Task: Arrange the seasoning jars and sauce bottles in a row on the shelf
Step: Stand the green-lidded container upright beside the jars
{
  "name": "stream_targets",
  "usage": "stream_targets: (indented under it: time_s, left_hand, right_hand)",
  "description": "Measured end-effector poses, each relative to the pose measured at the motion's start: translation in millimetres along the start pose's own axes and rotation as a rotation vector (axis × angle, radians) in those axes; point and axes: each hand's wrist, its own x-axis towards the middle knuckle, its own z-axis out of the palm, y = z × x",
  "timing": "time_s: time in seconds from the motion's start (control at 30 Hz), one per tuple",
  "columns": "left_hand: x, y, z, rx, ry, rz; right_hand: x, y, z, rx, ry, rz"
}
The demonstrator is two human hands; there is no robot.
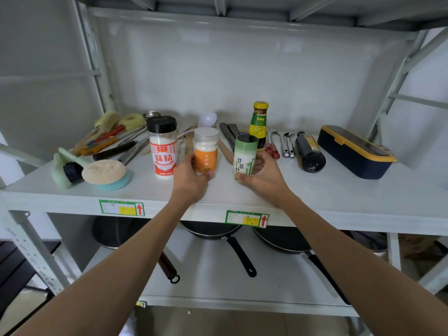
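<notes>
On the white shelf (315,197) a tall jar with a black cap and red label (163,147) stands upright at the left. Beside it stands a clear-lidded jar with an orange label (206,151); my left hand (190,180) wraps around its lower part. My right hand (265,177) grips a green-topped canister with a bamboo print (245,156), upright on the shelf. Behind that canister stands a sauce bottle with a yellow cap (259,123). A dark sauce bottle (309,152) lies on its side further right.
Brushes and a scouring pad (104,172) lie at the left, with knives and utensils (131,146) behind. Spoons and forks (286,145) and a navy box with a yellow rim (355,151) sit at the right. Frying pans (218,232) rest on the lower shelf.
</notes>
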Motion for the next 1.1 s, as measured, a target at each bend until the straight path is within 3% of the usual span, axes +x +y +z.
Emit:
stream_targets:
  time_s: [0.6,0.83,0.97,1.1]
  left_hand:
    - [-2,1,1,0.006,0.030,0.001]
    - [0,-4,2,0.020,0.030,0.025]
    - [0,-4,2,0.063,0.123,0.077]
    - [-13,9,-1,0.034,0.186,0.289]
  right_hand:
    - [13,15,3,-0.075,-0.043,-0.014]
    - [7,11,-1,-0.002,-0.028,0.017]
    - [8,9,-7,0.220,0.120,0.069]
    - [16,19,-17,0.418,0.360,0.115]
